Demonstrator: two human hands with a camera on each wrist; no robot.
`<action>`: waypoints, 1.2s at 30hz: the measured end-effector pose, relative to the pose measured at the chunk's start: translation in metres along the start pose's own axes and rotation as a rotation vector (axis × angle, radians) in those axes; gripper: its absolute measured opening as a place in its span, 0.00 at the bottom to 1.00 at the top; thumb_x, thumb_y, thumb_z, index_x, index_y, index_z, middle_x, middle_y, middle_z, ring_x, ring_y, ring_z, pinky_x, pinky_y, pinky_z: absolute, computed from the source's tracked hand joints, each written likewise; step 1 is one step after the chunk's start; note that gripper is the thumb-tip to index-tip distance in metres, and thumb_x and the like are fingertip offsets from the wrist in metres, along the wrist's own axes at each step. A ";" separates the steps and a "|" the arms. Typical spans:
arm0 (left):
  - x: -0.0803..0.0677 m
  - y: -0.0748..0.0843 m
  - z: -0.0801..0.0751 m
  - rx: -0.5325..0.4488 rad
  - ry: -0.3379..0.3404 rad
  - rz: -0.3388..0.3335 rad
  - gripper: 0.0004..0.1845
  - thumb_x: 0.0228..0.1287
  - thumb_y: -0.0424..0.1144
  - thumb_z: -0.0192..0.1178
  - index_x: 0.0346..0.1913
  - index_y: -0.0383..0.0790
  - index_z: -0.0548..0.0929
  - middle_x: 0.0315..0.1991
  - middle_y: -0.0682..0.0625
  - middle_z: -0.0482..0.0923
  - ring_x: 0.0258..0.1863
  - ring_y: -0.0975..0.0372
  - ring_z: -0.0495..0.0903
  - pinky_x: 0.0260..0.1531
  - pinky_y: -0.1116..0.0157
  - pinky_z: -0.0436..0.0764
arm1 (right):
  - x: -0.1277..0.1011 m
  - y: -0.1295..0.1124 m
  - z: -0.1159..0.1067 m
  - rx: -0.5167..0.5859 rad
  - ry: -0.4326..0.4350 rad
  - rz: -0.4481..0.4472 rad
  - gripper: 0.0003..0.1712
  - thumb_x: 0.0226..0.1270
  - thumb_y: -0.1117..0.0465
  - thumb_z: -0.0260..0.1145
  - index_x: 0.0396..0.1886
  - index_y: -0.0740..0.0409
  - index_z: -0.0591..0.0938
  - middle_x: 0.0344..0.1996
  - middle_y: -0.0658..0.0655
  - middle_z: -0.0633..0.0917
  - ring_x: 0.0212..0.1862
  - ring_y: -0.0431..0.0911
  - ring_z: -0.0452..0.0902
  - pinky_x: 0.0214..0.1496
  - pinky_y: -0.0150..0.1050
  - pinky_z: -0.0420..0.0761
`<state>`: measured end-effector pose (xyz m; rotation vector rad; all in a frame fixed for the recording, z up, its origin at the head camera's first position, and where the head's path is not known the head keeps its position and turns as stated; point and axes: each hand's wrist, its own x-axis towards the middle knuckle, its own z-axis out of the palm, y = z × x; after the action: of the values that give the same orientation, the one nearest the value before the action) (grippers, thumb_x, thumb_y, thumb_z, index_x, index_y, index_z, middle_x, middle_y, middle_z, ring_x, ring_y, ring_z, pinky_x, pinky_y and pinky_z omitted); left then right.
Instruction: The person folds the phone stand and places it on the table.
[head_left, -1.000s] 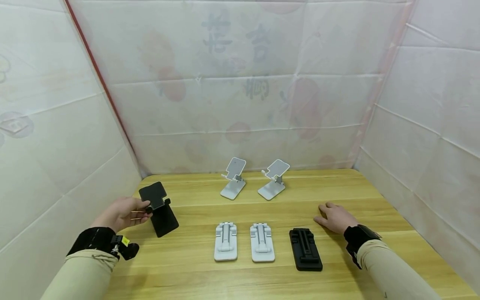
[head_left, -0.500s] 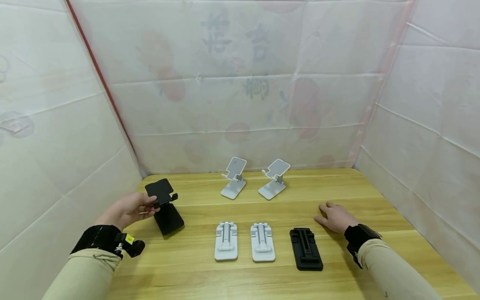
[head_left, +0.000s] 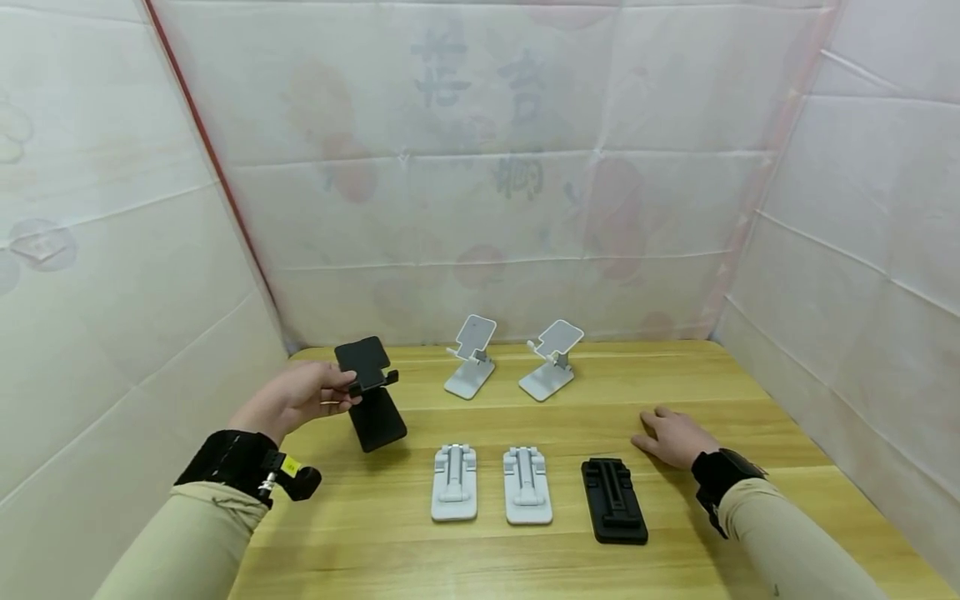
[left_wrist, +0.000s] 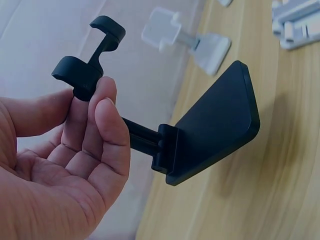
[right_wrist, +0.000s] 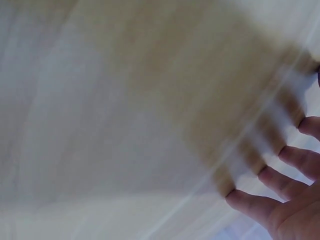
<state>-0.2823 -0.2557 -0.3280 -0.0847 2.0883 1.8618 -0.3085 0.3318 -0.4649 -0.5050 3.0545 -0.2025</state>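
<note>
Left hand (head_left: 300, 398) pinches the unfolded black stand (head_left: 371, 392), carrying it above the bench (head_left: 675, 533) toward the white stands (head_left: 471, 357); setting down looks next. Right hand (head_left: 672, 436) rests flat.

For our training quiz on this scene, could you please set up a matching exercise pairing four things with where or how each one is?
Things:
1. left hand
2. right hand
3. folded black stand
4. two unfolded white stands

States:
A. lying flat at the right end of the front row
B. upright at the back of the table
C. flat on the wood, holding nothing
D. gripping the unfolded black stand

Pairs: 1-D, 2-C, 3-A, 4-B
</note>
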 end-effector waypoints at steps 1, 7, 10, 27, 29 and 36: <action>0.000 0.002 0.004 -0.001 -0.001 0.001 0.06 0.79 0.34 0.53 0.40 0.37 0.71 0.37 0.47 0.75 0.38 0.58 0.83 0.46 0.61 0.86 | 0.001 0.001 -0.001 0.004 -0.010 -0.002 0.38 0.75 0.45 0.63 0.68 0.74 0.73 0.61 0.82 0.73 0.59 0.75 0.73 0.59 0.67 0.77; 0.005 0.009 0.031 0.005 -0.011 0.003 0.05 0.78 0.32 0.54 0.41 0.35 0.72 0.37 0.46 0.76 0.36 0.57 0.83 0.45 0.61 0.87 | 0.007 0.005 -0.007 0.010 -0.068 -0.014 0.33 0.73 0.48 0.66 0.63 0.72 0.76 0.57 0.78 0.78 0.57 0.71 0.77 0.57 0.64 0.79; 0.008 0.011 0.043 0.020 -0.022 0.005 0.05 0.77 0.32 0.56 0.39 0.35 0.74 0.35 0.46 0.77 0.36 0.56 0.83 0.44 0.60 0.87 | 0.013 0.005 -0.011 0.036 -0.067 -0.058 0.23 0.73 0.51 0.67 0.50 0.68 0.80 0.43 0.68 0.84 0.45 0.62 0.82 0.46 0.56 0.82; 0.021 0.005 0.093 0.034 -0.084 -0.027 0.10 0.73 0.29 0.58 0.30 0.35 0.76 0.29 0.44 0.79 0.33 0.54 0.87 0.37 0.64 0.88 | 0.042 -0.093 -0.088 0.254 -0.152 -0.184 0.34 0.78 0.46 0.61 0.72 0.65 0.73 0.58 0.67 0.83 0.57 0.59 0.82 0.57 0.51 0.83; 0.022 0.003 0.098 0.036 -0.084 -0.030 0.10 0.73 0.29 0.58 0.30 0.34 0.77 0.29 0.44 0.80 0.32 0.55 0.87 0.36 0.64 0.88 | 0.045 -0.107 -0.098 0.282 -0.183 -0.208 0.34 0.77 0.45 0.61 0.71 0.63 0.74 0.60 0.65 0.83 0.57 0.57 0.83 0.57 0.49 0.84; 0.023 -0.003 0.114 0.053 -0.085 -0.026 0.07 0.73 0.29 0.59 0.34 0.31 0.79 0.30 0.42 0.83 0.31 0.55 0.87 0.36 0.62 0.88 | 0.051 -0.146 -0.122 0.375 -0.281 -0.280 0.27 0.78 0.46 0.61 0.66 0.59 0.81 0.49 0.56 0.88 0.45 0.46 0.84 0.48 0.43 0.84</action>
<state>-0.2794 -0.1412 -0.3469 -0.0195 2.0674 1.7619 -0.3179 0.1937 -0.3250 -0.8450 2.5776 -0.6382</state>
